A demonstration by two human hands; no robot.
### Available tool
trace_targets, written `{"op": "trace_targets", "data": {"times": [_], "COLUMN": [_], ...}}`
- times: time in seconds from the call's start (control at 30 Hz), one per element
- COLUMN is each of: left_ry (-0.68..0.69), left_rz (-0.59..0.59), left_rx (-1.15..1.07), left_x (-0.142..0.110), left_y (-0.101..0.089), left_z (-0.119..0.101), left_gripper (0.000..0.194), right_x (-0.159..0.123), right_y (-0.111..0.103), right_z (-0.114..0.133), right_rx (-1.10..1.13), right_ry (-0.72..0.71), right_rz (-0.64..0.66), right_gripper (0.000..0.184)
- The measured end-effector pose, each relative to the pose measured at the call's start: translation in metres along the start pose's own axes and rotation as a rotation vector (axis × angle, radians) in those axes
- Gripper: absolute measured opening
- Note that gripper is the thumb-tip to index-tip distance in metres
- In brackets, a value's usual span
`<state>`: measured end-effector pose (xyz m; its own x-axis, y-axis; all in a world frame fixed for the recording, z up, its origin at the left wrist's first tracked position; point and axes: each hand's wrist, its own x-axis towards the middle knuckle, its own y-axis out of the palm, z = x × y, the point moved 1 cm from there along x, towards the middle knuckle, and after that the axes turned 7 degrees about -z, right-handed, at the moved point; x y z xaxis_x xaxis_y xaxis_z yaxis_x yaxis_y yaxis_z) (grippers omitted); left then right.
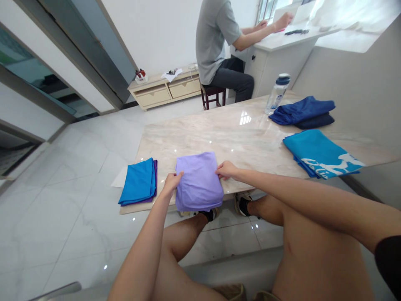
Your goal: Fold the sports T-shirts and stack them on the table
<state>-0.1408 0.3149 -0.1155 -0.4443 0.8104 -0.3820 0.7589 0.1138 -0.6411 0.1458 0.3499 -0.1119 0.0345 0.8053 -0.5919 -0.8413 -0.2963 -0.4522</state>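
While the left hand (171, 184) and right hand (227, 169) rest unclenched on opposite edges of a folded lilac cloth (199, 182) at the near edge of the marble table (219, 142), a folded blue cloth (139, 182) lies at lower left, with a printed teal cloth (319, 154) and a navy stack (300, 110) already folded at right.

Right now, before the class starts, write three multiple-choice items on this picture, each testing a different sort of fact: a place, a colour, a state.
1. Where is the water bottle?
A) On the floor
B) On the table
C) On the low cabinet

2. What colour is the folded cloth between the left hand and right hand?
A) Lilac
B) Red
C) Green

3. What is the person in grey doing at the desk?
A) Standing
B) Sitting on a stool
C) Kneeling

Answers:
1. B, the bottle stands at the table's far end.
2. A, the cloth shows pale lilac.
3. B, the person's legs bend over the stool.
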Motion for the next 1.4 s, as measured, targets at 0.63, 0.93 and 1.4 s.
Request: {"op": "trace_targets", "data": {"times": [0.63,0.93,1.4], "left_ry": [0.230,0.330,0.326], "left_rz": [0.189,0.019,-0.040], "left_rx": [-0.585,-0.704,-0.774], "left_x": [-0.049,-0.069,-0.078], "left_y": [-0.033,-0.036,-0.051], "left_z": [-0.082,-0.102,-0.093], "left_gripper": [0.063,0.073,0.073], "right_x": [-0.040,-0.053,-0.059], "right_y": [-0.083,-0.112,-0.120], "right_z": [0.053,0.063,0.060], "right_rx": [0.264,0.351,0.458], "right_ry": [-0.545,-0.725,-0.663], "right_rz": [-0.073,-0.296,-0.338], "right_gripper": [0.032,0.041,0.047]}}
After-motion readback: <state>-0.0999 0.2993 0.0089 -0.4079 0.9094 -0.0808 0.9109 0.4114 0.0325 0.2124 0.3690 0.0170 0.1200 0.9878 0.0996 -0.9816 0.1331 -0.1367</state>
